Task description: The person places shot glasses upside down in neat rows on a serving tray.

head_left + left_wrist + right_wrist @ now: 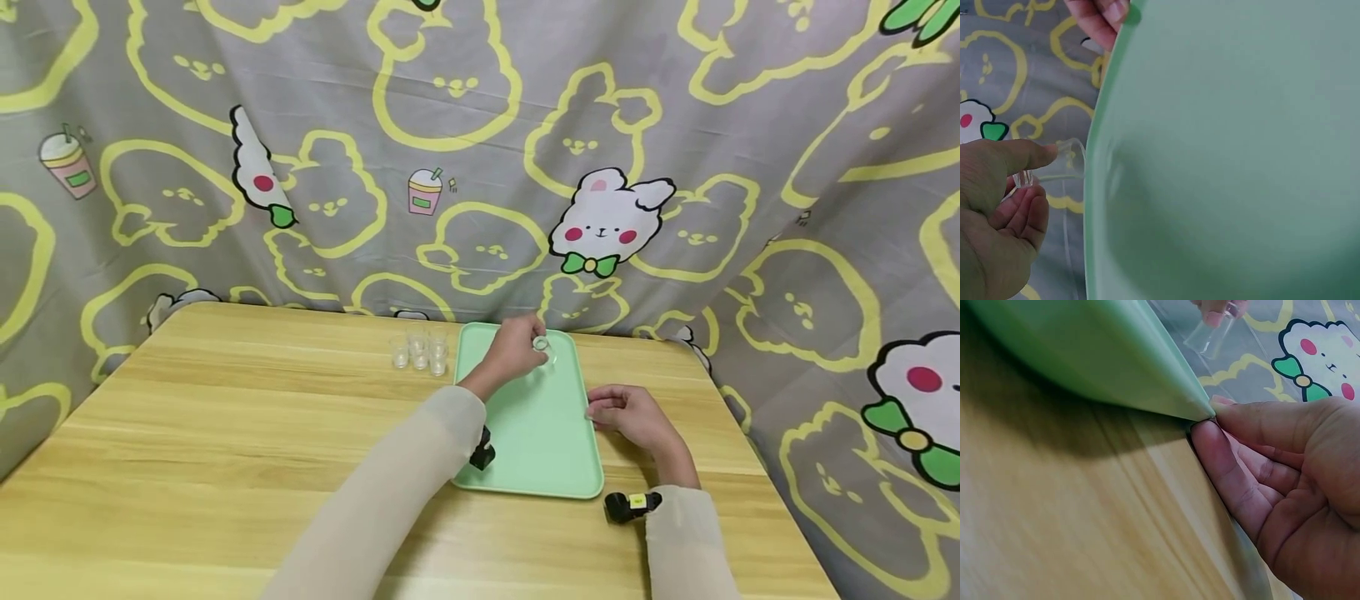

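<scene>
A light wood-grained table [247, 433] stands before a hanging grey cloth [480, 179] printed with yellow animal outlines [514, 87], pink drink cups [424, 198] and white figures [609, 215] wearing green bows [573, 263]

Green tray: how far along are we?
Done: little visibly; I see nothing standing on the green tray, its edge pinched by the right hand. In hand: the left hand holds one clear cup near the far end. Remaining, probably: the clustered cups beside the tray.
</scene>
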